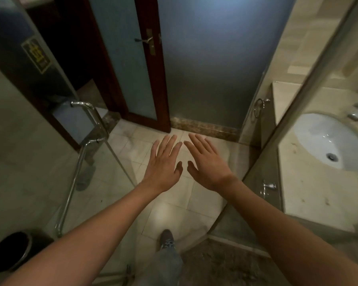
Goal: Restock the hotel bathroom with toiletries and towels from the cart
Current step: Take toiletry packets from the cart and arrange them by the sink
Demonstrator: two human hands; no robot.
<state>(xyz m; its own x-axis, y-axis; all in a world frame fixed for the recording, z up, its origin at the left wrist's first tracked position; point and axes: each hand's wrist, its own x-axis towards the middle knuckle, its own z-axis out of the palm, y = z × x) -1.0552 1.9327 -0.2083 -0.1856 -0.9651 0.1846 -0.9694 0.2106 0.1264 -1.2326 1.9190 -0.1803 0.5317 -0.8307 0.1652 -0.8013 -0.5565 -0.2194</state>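
Tiled bathroom floor (174, 203), frosted door (205, 69) ahead, sink (329, 141) on the right, bin (10, 250) bottom left. Left hand (163, 164) and right hand (208, 164) are out flat side by side, palms down, fingers straight and spread toward the door, holding nothing. Reads as a ready pose, probably about to go out for stock. No cart, toiletries or towels in view, so can't tell their pointing or long axis.

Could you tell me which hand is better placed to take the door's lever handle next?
Probably the left. The left hand and the right hand are both open and empty, but the lever handle sits ahead and to the left, so the left hand would not need to cross over.
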